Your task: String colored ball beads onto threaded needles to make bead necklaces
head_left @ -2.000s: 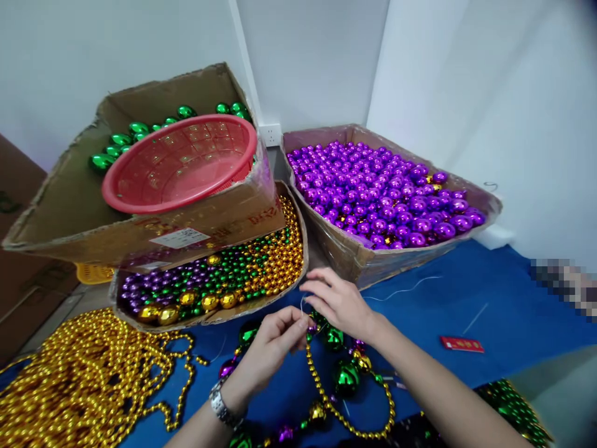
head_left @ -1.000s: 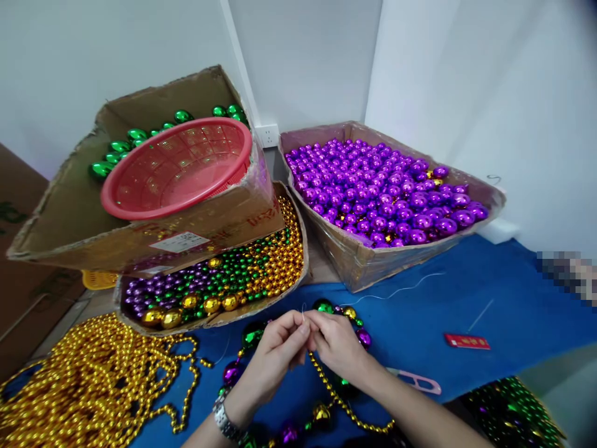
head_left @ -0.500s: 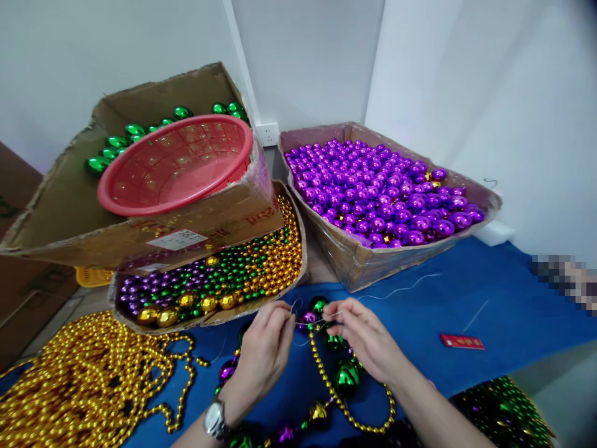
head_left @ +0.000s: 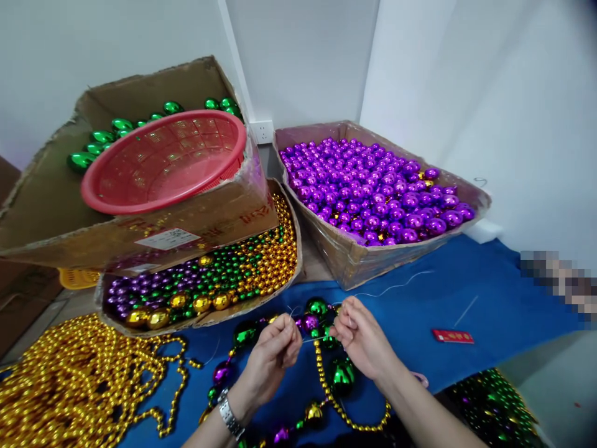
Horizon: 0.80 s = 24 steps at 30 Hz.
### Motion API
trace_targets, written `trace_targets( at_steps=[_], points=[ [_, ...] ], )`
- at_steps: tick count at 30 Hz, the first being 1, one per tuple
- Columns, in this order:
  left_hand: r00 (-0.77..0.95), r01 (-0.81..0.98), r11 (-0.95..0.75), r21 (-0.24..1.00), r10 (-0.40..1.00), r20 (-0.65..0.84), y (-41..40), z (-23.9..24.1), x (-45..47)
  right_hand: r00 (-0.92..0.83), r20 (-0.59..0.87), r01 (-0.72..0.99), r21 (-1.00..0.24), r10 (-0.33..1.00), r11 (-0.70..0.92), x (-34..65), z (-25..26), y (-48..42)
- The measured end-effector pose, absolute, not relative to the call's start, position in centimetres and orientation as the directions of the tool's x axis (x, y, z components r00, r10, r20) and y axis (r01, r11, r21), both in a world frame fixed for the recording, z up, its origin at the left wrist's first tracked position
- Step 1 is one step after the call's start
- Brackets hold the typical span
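My left hand [head_left: 275, 354] and my right hand [head_left: 361, 336] are both pinched on a thin clear thread [head_left: 317, 338] stretched taut between them over the blue cloth [head_left: 420, 311]. The thread's loose end [head_left: 396, 287] trails off to the right. Under and around my hands lies a necklace of large green, purple and gold beads [head_left: 342, 375] joined with a strand of small gold beads [head_left: 354, 424]. A purple bead [head_left: 310, 322] and a green bead [head_left: 317, 307] lie just behind the thread.
A box of purple balls [head_left: 373, 193] stands at the back right. A tray of mixed small beads [head_left: 209, 280] sits under a tilted box [head_left: 56, 211] holding a red basket [head_left: 163, 162] and green balls. Gold strands [head_left: 79, 379] pile left; a red packet [head_left: 452, 336] right.
My hands came together at the beads about a second ago, then drew apart, pulling the thread tight between them. The view has shifted slightly to the right.
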<state>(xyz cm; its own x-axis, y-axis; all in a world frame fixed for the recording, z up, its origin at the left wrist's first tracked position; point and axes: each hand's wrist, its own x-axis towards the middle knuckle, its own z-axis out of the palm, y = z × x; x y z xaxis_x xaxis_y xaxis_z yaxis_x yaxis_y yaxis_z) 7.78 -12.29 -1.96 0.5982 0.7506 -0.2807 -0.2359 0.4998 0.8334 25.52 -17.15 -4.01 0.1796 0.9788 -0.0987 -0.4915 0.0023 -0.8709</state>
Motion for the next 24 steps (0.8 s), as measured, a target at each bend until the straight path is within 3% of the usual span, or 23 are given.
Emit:
trace_targets(
  at_steps=[2,5,8,10,12,16,18,20,24],
  points=[
    [0.573,-0.187,0.441,0.878,0.775,-0.266,-12.2,-1.7,7.4,0.148,-0.060,-0.381,-0.925,0.987,0.001,25.7,-3.6,-17.4],
    [0.509,-0.035,0.140,0.989,0.854,-0.104,-12.0,-0.1,7.3,0.065,0.011,-0.144,-0.989,0.998,0.020,26.0,-2.5,-17.5],
    [0.482,0.121,-0.195,0.973,0.869,0.114,-11.9,1.8,8.1,-0.035,0.079,0.096,-0.992,0.996,0.082,25.7,-1.0,-17.3],
    [0.497,0.147,-0.308,0.940,0.845,0.199,-12.0,2.4,8.8,-0.074,0.121,0.197,-0.971,0.990,0.134,25.4,0.0,-17.4],
    [0.517,0.126,-0.339,0.932,0.824,0.230,-11.9,2.4,9.5,-0.085,0.159,0.282,-0.943,0.984,0.177,25.2,1.0,-17.6],
    [0.642,-0.003,-0.220,0.975,0.748,0.171,-11.3,1.5,10.5,-0.073,0.242,0.434,-0.866,0.967,0.250,26.0,2.7,-18.3],
    [0.739,-0.018,-0.176,0.984,0.660,0.132,-10.8,1.1,11.1,-0.020,0.261,0.389,-0.887,0.965,0.248,26.8,3.1,-18.4],
    [0.810,0.000,-0.174,0.985,0.578,0.102,-10.6,0.8,11.6,0.073,0.227,0.239,-0.949,0.971,0.204,27.6,3.1,-18.3],
    [0.834,0.000,-0.170,0.986,0.544,0.094,-10.5,0.7,12.6,0.209,0.129,0.022,-0.992,0.969,0.127,28.9,2.0,-17.3]
  ],
)
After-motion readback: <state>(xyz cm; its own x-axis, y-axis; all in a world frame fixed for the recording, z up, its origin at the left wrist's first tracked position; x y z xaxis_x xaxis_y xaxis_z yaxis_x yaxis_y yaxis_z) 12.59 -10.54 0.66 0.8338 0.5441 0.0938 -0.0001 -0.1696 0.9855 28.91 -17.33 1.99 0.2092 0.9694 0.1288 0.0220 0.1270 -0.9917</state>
